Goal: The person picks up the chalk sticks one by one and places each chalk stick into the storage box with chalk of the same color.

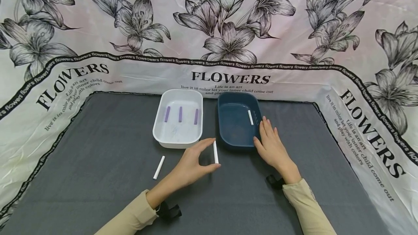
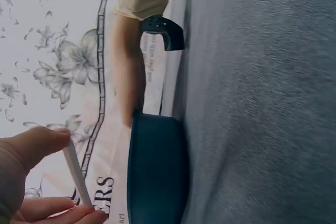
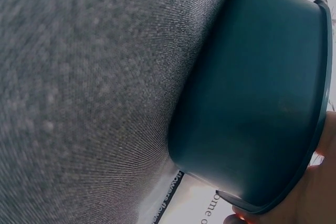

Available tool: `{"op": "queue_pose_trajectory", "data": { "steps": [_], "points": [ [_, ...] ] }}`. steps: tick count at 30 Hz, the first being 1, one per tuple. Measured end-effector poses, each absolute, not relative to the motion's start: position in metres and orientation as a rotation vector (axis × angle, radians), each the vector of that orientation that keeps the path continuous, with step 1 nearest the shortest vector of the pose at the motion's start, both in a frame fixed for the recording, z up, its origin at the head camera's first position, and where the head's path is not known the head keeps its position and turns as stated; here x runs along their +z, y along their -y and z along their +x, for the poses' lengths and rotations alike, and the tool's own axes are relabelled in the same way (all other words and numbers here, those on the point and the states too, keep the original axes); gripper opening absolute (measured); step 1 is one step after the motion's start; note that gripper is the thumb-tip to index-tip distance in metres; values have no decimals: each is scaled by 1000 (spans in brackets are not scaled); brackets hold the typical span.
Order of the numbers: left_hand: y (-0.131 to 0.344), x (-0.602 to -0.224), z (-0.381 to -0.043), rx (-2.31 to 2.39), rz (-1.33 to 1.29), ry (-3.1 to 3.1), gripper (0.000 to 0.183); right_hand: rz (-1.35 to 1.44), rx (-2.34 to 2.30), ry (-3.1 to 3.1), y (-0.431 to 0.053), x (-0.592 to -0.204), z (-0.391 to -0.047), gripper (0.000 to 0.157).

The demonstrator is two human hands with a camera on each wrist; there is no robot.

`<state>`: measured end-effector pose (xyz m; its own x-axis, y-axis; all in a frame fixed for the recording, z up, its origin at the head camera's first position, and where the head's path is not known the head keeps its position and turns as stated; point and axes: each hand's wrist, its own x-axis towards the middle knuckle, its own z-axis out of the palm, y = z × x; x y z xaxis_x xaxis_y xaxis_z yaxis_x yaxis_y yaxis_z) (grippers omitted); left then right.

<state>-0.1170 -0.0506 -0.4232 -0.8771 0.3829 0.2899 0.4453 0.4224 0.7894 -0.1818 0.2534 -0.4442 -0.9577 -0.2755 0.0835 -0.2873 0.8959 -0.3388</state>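
Note:
My left hand (image 1: pixel 191 166) pinches a white chalk stick (image 1: pixel 215 152) by its ends, between thumb and fingertips. It is held above the cloth, in front of the gap between two bins; the left wrist view shows the same chalk (image 2: pixel 77 176) beside the blue bin. My right hand (image 1: pixel 273 148) rests on the right side and near corner of the dark blue bin (image 1: pixel 236 145), its fingers fairly straight. Inside that bin lies another white chalk stick (image 1: pixel 250 117). A third white chalk stick (image 1: pixel 159 167) lies on the cloth, left of my left hand.
A white bin (image 1: pixel 177 145) stands left of the blue one, a narrow gap between them. Three purple chalk sticks (image 1: pixel 180 114) lie spaced apart inside it. Beneath everything spreads a grey cloth (image 1: pixel 98 177) with a flower-printed border.

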Motion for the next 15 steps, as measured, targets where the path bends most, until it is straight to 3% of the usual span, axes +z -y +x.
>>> {"op": "queue_pose_trajectory", "data": {
  "steps": [15],
  "points": [
    [26,-404,-149,-1540,-743,2524,68,446,544,3023,-253,-444,-181,69]
  ]
}}
